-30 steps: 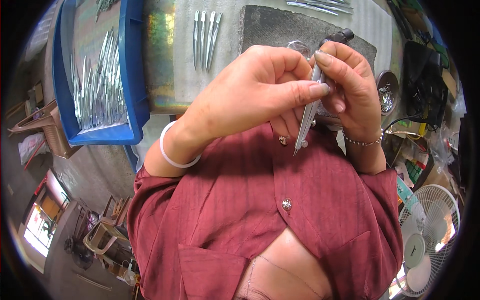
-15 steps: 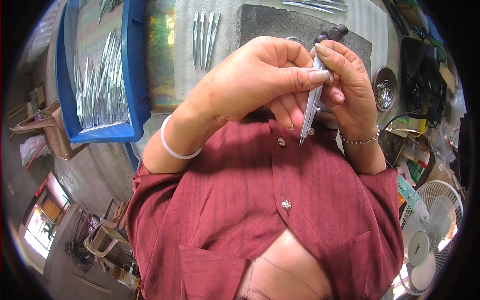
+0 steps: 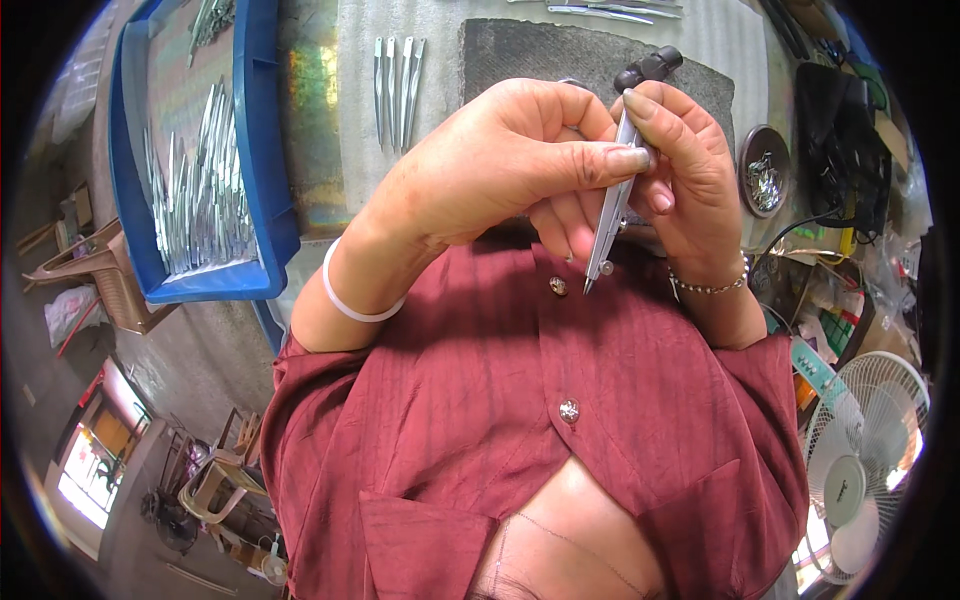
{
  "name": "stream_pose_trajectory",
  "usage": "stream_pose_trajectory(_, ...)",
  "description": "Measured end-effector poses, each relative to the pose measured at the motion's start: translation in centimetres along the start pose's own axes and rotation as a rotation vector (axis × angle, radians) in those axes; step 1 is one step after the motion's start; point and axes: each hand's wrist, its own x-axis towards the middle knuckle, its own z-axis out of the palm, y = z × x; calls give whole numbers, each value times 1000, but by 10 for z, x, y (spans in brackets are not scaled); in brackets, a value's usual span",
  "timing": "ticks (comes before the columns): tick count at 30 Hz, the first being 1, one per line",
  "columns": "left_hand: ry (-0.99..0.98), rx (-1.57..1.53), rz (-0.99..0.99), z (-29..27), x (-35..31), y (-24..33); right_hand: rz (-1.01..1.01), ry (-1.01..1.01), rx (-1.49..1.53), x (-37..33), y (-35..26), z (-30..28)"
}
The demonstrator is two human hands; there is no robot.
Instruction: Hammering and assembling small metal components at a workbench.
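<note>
A slim silver drawing compass [image 3: 607,222] slants down in front of my chest, its legs together and its pointed tip lowest. A small round screw stands out near that tip. My left hand [image 3: 500,165] pinches its upper part between thumb and fingers. At the top end, my right hand [image 3: 690,150] is closed on it with thumb and fingertips. Just beyond the hands lies a dark grey slab [image 3: 530,58], with a hammer's black head [image 3: 650,68] showing over my right fingers. Several slender metal legs [image 3: 400,90] lie side by side to the left of the slab.
At the left stands a blue tray [image 3: 262,130] with many slender metal pieces [image 3: 205,195]. A round dish [image 3: 747,185] of small metal parts sits right of my right hand. More slim pieces [image 3: 610,12] lie at the far edge. A white fan [image 3: 850,480] stands lower right.
Both hands and the compass have shifted slightly left in the picture, and the whole view has moved a little. The grip looks the same.
</note>
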Motion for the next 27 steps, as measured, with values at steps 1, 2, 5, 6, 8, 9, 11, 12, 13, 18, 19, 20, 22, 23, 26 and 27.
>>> stream_pose_trajectory(1, -2, -7, -6, -1, 0, 0, -2, 7, -6, 0, 0, 0)
stream_pose_trajectory(2, -4, -14, -12, -1, 0, 0, -3, 8, -5, 1, 0, 0)
stream_pose_trajectory(5, -3, -26, -12, -3, 2, -1, 23, -4, 6, 4, 0, -2)
stream_pose_trajectory(6, -4, -24, -13, -3, 2, -2, 32, -3, 11, 4, 0, -2)
stream_pose_trajectory(8, 0, -40, -9, -4, 3, -4, 40, -1, 16, 5, 0, -2)
stream_pose_trajectory(9, -2, -39, -9, -4, 3, -4, 49, -3, 25, 5, 0, -2)
stream_pose_trajectory(11, 2, -66, 1, -3, 3, -4, 55, -4, 35, 6, 0, -2)
stream_pose_trajectory(12, 0, -64, 0, -3, 3, -4, 59, -3, 40, 6, -1, -2)
stream_pose_trajectory(13, 7, -67, 8, -2, 4, -5, 62, -3, 45, 6, -1, -2)
stream_pose_trajectory(18, 40, -52, -8, 3, 2, -1, 48, -29, 32, 6, -4, -4)
stream_pose_trajectory(19, 26, -41, 22, 3, 1, -3, 41, -57, 18, 5, -4, -5)
stream_pose_trajectory(20, 11, -30, 54, 4, 1, -3, 32, -57, 14, 5, -6, -6)
stream_pose_trajectory(22, 34, 92, 116, 6, -5, -5, -91, -61, -88, 5, -11, -8)
stream_pose_trajectory(23, 101, 188, 192, 7, -11, -7, -128, -55, -167, 6, -21, -13)
stream_pose_trajectory(26, 282, 332, 419, 5, -20, -14, -141, -205, -183, 21, -73, -68)
stream_pose_trajectory(27, 420, 381, 571, 6, -22, -19, -242, -60, -377, 22, -85, -76)
